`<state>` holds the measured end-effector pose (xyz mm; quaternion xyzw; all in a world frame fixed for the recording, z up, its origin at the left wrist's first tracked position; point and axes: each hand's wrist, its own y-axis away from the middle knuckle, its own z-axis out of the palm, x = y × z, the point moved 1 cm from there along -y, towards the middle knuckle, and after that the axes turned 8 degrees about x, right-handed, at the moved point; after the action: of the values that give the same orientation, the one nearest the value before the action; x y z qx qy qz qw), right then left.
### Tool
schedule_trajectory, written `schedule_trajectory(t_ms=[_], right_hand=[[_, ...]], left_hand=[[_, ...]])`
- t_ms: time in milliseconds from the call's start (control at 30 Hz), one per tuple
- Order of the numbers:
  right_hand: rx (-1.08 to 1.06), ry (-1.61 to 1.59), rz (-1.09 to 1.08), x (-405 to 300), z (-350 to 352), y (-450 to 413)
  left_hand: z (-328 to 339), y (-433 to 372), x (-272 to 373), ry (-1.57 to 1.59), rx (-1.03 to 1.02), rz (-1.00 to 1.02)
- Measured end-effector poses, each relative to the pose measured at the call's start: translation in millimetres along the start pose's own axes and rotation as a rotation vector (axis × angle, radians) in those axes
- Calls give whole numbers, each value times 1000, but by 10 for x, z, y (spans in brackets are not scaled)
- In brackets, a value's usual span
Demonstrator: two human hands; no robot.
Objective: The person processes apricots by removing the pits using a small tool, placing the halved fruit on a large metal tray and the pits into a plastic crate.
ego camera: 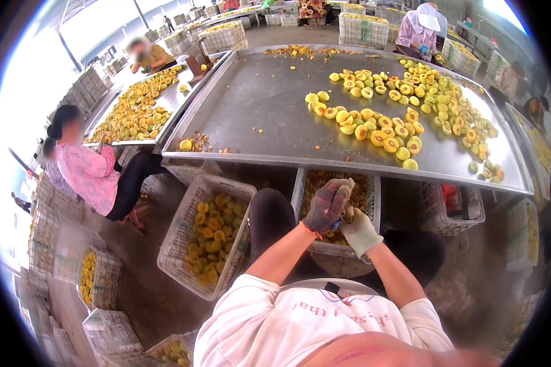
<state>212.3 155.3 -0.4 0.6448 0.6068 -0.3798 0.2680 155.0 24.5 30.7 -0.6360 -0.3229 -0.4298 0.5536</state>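
Note:
My left hand (327, 205), in a dark grey and red work glove, is raised over a plastic crate (374, 195) of brown pits and scraps between my knees. Its fingers lie close together and point away from me. Just right of it and touching it is my right hand (360, 233), in a whitish knit glove with curled fingers. A small brownish patch and a bit of blue show where the hands meet; I cannot tell what they are. Beyond the hands, halved yellow stone fruit (385, 130) lies scattered over a metal-topped table (257, 110).
A white crate (174, 257) of fruit halves stands left of my leg. Under the table's right side is another crate (450, 220) with a red item. A person in pink (87, 160) sits at a fruit-covered table on the left. Another person (422, 32) works at the far right corner.

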Motion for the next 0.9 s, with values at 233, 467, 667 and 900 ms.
schedule_trajectory(t_ms=[233, 467, 667, 900], right_hand=[[-232, -371, 451, -146, -10, 28], [-148, -241, 17, -202, -22, -45], [-246, -152, 33, -129, -168, -199], [-177, -656, 191, -325, 46, -221]], left_hand=[[-6, -160, 197, -383, -136, 127], [105, -34, -214, 272, 131, 1], [-76, -311, -95, 448, -200, -461], [19, -99, 161, -100, 223, 444]])
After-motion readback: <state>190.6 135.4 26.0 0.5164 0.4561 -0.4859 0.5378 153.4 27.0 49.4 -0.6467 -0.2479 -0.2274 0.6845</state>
